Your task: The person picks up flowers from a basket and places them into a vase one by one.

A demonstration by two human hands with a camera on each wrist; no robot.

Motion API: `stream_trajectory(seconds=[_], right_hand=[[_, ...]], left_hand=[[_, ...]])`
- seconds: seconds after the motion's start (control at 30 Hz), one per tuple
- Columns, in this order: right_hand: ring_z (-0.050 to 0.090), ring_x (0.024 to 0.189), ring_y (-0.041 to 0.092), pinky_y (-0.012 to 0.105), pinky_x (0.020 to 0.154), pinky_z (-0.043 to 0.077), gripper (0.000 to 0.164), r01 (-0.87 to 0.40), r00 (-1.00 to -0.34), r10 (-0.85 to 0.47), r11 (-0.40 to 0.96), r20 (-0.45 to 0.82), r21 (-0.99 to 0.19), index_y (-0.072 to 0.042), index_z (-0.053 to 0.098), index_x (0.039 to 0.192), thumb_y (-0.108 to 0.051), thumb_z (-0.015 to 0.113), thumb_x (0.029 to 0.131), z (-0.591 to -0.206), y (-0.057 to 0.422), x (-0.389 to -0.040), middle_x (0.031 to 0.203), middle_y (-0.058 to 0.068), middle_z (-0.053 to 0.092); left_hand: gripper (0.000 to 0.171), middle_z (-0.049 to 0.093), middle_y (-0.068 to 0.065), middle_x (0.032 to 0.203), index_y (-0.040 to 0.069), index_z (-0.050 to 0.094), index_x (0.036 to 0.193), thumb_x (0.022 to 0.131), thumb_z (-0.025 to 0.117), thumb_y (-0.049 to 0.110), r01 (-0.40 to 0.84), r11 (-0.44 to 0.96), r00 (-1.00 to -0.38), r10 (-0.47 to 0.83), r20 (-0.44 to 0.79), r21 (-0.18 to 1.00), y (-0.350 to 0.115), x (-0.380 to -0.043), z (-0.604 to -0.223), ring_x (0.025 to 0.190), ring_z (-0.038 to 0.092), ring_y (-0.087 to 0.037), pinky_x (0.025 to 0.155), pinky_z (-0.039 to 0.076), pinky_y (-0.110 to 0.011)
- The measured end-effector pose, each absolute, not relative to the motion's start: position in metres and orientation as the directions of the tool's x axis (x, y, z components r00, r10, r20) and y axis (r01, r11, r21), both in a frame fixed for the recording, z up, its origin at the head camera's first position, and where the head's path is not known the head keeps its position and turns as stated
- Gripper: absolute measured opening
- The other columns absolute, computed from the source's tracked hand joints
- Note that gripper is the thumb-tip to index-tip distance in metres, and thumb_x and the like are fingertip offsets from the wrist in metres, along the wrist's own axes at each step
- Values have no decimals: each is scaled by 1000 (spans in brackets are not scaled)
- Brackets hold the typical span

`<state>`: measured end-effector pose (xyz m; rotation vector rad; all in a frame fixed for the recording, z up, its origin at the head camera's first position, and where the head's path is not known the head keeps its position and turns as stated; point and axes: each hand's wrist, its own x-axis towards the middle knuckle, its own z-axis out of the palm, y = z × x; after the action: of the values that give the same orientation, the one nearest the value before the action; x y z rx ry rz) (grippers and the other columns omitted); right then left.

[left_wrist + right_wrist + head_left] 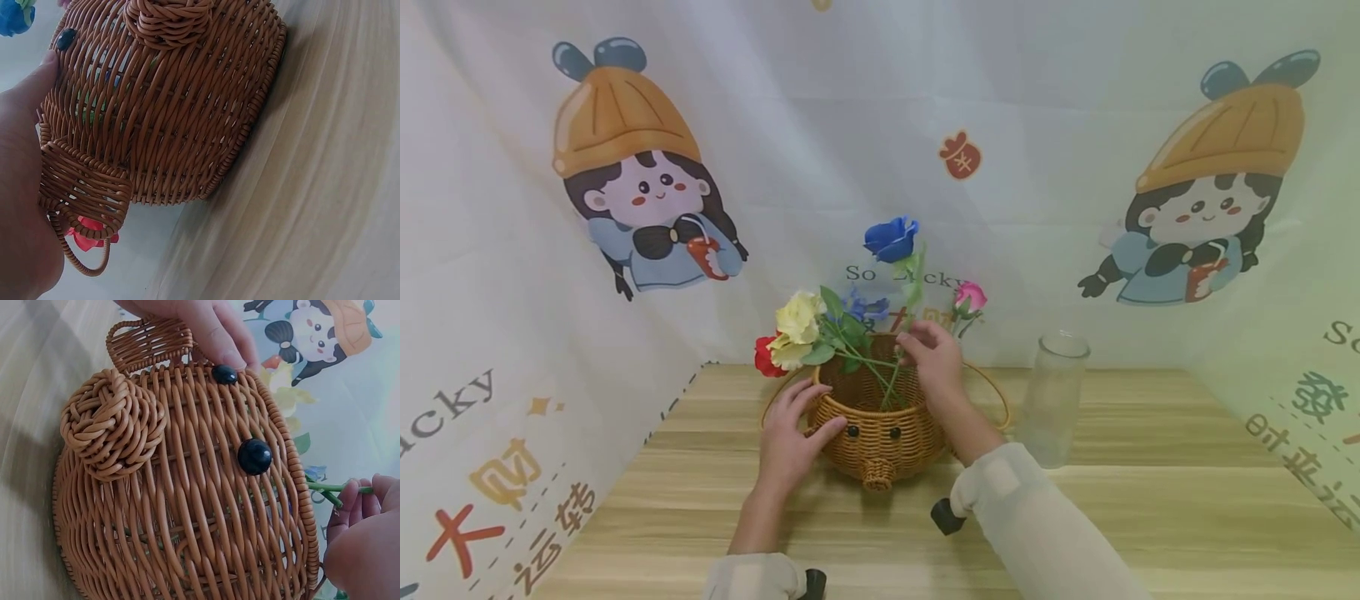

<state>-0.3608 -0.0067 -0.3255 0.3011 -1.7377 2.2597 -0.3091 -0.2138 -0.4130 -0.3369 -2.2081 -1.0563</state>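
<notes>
A brown wicker basket (880,442) with black bead eyes and a woven snout stands on the table. My left hand (790,437) holds its left rim, thumb on the front beside one eye (225,374). Above the opening, my right hand (936,367) pinches the green stem of a blue rose (891,239); the bloom points up and the stem's lower end reaches into the basket. Leaning out over the left rim are a yellow rose (800,318), a red flower (767,357) and small blue flowers (867,306). A pink rose (972,297) rises at the right, behind my right hand.
To the right of the basket, a clear glass vase (1056,404) stands upright on the wood-grain table (1135,500). Printed white cloth (1022,217) hangs behind and along both sides. The basket's loop handle (1000,396) sticks out on the right.
</notes>
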Motion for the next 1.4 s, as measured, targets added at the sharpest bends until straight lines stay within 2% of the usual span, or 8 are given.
stream_trajectory(seconds=[0.17, 0.47, 0.7, 0.8, 0.93, 1.03, 1.2, 1.4], right_hand=[[65, 72, 14, 25, 62, 55, 17, -338, -941, 115, -261, 319, -904, 9, 61, 107, 4, 64, 90, -322, -6, -360, 112, 26, 64], [64, 69, 9, 23, 61, 54, 25, -381, -925, 134, -286, 357, -879, 14, 61, 111, 6, 66, 88, -313, -6, -356, 96, 14, 68], [65, 74, 13, 27, 67, 56, 27, -386, -922, 141, -253, 360, -887, 12, 61, 113, 4, 67, 88, -311, 0, -354, 108, 26, 65], [65, 76, 15, 25, 65, 55, 26, -382, -923, 147, -263, 355, -886, 10, 62, 113, 4, 67, 88, -309, 5, -353, 108, 23, 65], [66, 78, 21, 23, 62, 54, 24, -391, -920, 167, -295, 355, -872, 9, 63, 110, 5, 67, 87, -305, 11, -352, 99, 12, 69], [66, 75, 19, 23, 63, 54, 22, -401, -915, 183, -298, 360, -866, 8, 63, 108, 5, 68, 87, -301, 16, -351, 92, 6, 70], [66, 71, 16, 25, 62, 54, 18, -439, -895, 218, -274, 390, -855, 6, 63, 103, 6, 68, 86, -296, 25, -352, 86, 8, 70], [67, 74, 16, 23, 61, 54, 22, -447, -889, 235, -248, 394, -860, 6, 63, 107, 2, 69, 87, -287, 40, -349, 90, 7, 70]], left_hand=[[48, 52, -12, 137, 17, 67, 121, 78, 81, 32, 480, 643, -752, -47, 657, 596, -214, -309, -413, 126, 44, -38, 103, 30, -57], [48, 52, -12, 137, 18, 65, 122, 80, 80, 33, 474, 655, -750, -50, 660, 589, -215, -308, -416, 124, 45, -39, 100, 32, -59], [48, 51, -10, 137, 19, 65, 124, 80, 79, 35, 454, 649, -774, -53, 631, 611, -215, -307, -415, 125, 44, -37, 101, 32, -58], [48, 51, -10, 137, 19, 65, 123, 80, 80, 35, 456, 646, -775, -50, 630, 612, -214, -307, -415, 125, 44, -36, 102, 31, -57], [48, 50, -10, 138, 19, 65, 124, 80, 79, 35, 453, 646, -779, -49, 625, 614, -214, -308, -415, 126, 43, -37, 103, 29, -58], [48, 50, -11, 138, 19, 65, 124, 80, 79, 34, 454, 646, -777, -49, 627, 614, -213, -308, -416, 127, 42, -38, 103, 28, -59], [47, 52, -12, 136, 18, 66, 122, 79, 81, 32, 474, 646, -755, -51, 654, 598, -213, -310, -416, 126, 43, -37, 103, 29, -57], [48, 51, -18, 135, 17, 66, 121, 78, 82, 31, 470, 649, -754, -56, 654, 598, -213, -310, -415, 126, 43, -41, 102, 29, -59]])
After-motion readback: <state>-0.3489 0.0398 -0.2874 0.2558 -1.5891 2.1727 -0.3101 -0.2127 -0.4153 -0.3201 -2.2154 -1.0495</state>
